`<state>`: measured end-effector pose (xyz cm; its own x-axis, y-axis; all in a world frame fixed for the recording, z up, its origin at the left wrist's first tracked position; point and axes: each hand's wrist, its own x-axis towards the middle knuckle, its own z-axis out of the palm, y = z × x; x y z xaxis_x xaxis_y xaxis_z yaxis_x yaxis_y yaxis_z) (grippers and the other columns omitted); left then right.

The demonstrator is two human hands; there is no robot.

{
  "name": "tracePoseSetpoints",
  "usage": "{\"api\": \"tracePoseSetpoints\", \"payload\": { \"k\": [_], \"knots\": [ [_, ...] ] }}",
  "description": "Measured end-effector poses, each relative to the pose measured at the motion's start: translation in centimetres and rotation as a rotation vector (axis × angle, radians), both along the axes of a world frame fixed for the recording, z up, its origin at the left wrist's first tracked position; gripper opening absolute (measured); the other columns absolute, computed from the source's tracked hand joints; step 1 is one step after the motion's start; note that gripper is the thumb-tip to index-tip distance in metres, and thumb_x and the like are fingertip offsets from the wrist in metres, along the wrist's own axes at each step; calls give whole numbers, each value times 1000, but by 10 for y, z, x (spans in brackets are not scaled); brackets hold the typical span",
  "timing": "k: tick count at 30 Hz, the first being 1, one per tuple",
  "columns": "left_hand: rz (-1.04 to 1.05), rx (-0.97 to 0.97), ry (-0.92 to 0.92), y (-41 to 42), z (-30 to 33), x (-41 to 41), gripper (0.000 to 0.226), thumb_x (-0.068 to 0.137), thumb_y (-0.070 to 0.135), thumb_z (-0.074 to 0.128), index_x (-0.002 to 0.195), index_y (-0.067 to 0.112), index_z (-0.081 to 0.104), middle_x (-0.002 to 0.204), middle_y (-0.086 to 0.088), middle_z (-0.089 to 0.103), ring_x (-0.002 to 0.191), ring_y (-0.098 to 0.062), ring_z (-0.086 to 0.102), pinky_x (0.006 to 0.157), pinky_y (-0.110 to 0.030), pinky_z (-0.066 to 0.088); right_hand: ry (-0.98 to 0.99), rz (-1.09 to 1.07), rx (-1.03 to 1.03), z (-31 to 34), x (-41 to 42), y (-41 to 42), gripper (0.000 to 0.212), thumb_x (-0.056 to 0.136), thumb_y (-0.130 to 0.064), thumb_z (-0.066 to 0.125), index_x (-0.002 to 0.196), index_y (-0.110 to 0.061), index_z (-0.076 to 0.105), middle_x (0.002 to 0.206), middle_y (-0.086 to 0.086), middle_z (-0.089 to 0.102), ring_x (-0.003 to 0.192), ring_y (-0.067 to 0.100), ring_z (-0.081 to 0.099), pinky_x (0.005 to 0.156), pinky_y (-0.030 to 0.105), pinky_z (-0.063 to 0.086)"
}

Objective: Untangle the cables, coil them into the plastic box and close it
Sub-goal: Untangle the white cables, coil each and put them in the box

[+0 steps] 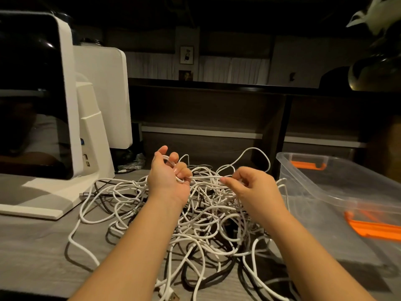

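1. The left hand point(168, 173) curls round a few white loops, anchoring them so the right hand point(249, 185) can pinch one strand taut between them and trace it free.
2. The cables point(195, 222) lie heaped on the desk point(39, 246) beneath both hands; the box point(338, 192) sits open just right.

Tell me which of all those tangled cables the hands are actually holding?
A white cable, stretched between left hand and right hand above the pile. The other white and black cables lie loose on the grey table.
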<state>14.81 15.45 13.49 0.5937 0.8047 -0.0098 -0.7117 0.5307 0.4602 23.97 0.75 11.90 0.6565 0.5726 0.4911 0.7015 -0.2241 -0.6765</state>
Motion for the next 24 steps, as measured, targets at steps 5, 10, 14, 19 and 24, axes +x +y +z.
{"api": "tracePoseSetpoints", "payload": {
  "k": [5, 10, 14, 19, 24],
  "knots": [
    [12, -41, 2, -3, 4, -2, 28, 109, 32, 38, 93, 18, 57, 61, 2, 56, 41, -8, 45, 40, -17, 38, -92, 37, 167, 2, 0, 1, 11, 97, -23, 59, 91, -27, 67, 77, -10, 58, 65, 1, 51, 62, 17, 38],
    [1, -75, -60, -9, 2, 0, 27, 108, 32, 40, 95, 13, 54, 76, -3, 57, 72, -26, 76, 69, -36, 61, 621, 338, 561, 9, -3, 2, 21, 100, -6, 49, 92, -9, 68, 73, 2, 63, 53, 9, 56, 49, 18, 48],
    [17, -101, -157, -9, 6, -2, 31, 109, 32, 37, 88, 14, 51, 57, 1, 51, 78, -27, 76, 89, -45, 57, 752, 377, 486, 10, 0, -1, 18, 99, -9, 52, 96, -6, 69, 65, -1, 57, 42, 5, 37, 35, 15, 28],
    [-42, -222, -323, 7, 5, -4, 31, 108, 32, 40, 83, 18, 53, 53, 6, 52, 46, -9, 60, 45, -18, 49, 62, 90, -2, 2, -1, 1, 10, 94, -27, 64, 92, -28, 74, 62, -9, 63, 50, 3, 47, 50, 21, 41],
    [-27, -147, -242, 19, 9, -1, 27, 107, 32, 40, 85, 22, 53, 54, 8, 46, 37, -5, 28, 36, -15, 24, 26, 88, -241, 0, -3, 5, 17, 94, -36, 63, 108, -35, 73, 81, -16, 69, 60, -1, 56, 61, 24, 48]
  ]
}}
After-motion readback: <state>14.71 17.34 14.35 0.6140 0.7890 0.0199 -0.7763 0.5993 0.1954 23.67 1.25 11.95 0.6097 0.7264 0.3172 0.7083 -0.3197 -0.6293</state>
